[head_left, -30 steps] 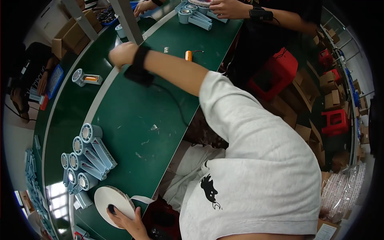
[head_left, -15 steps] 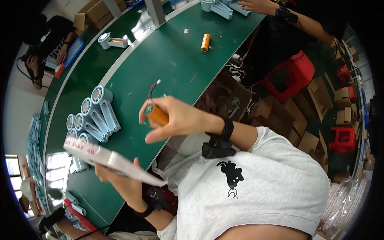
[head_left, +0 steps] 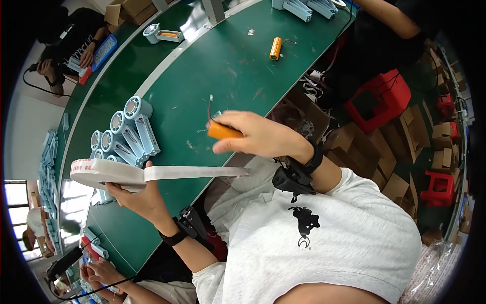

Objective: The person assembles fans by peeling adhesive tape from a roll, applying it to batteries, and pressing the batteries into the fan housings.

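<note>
My left hand [head_left: 144,201] is closed on a roll of white tape [head_left: 107,171] with red print. From the roll, a loose strip [head_left: 195,173] of the tape stretches rightward, its free end near my shirt. My right hand [head_left: 268,134] grips an orange cylindrical battery [head_left: 223,131] between thumb and fingers, above the table's near edge. A thin wire with a small white connector rises from the battery's left end. Beyond the tape, several light-blue handheld fan housings [head_left: 132,136] lie grouped on the green table [head_left: 202,76].
Another orange battery [head_left: 275,49] lies farther along the table. A fan housing with an orange battery inside [head_left: 162,34] rests across the metal rail. Co-workers sit around; one's hand [head_left: 101,271] is at lower left. A red stool [head_left: 380,101] and cardboard boxes [head_left: 349,142] stand at right.
The tape roll has tilted flatter, and its strip now extends rightward nearly level. My right hand has moved right with the battery, which has turned nearly level. The whole view has shifted slightly.
</note>
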The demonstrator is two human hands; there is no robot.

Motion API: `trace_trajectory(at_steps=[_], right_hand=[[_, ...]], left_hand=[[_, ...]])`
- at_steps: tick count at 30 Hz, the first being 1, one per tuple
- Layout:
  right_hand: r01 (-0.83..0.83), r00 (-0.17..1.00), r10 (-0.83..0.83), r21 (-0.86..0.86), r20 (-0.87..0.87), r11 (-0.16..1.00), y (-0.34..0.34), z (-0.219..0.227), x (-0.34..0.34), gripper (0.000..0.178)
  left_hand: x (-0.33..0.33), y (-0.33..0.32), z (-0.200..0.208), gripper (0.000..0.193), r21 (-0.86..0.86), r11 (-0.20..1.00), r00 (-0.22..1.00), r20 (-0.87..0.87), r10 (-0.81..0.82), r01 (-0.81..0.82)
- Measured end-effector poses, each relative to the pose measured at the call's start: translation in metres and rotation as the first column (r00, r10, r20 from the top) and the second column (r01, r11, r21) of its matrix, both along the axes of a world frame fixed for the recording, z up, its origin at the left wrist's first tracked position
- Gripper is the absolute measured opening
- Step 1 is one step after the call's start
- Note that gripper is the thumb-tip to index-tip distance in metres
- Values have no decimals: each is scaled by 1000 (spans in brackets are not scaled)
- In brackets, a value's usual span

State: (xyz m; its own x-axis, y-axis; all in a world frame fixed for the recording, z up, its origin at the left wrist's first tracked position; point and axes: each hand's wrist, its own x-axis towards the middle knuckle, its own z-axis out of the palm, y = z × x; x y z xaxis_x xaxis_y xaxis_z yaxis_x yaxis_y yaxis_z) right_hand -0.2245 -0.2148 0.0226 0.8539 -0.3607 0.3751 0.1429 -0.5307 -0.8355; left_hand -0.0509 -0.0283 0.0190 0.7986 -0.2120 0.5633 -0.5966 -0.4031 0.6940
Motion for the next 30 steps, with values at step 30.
trace_trajectory(at_steps=[30], right_hand=[[-266, 736, -503, 876, 454, 402, 33, 20, 171, 17]], left_hand=[[-33, -13, 19, 82, 550, 818, 985, 61, 160, -167]])
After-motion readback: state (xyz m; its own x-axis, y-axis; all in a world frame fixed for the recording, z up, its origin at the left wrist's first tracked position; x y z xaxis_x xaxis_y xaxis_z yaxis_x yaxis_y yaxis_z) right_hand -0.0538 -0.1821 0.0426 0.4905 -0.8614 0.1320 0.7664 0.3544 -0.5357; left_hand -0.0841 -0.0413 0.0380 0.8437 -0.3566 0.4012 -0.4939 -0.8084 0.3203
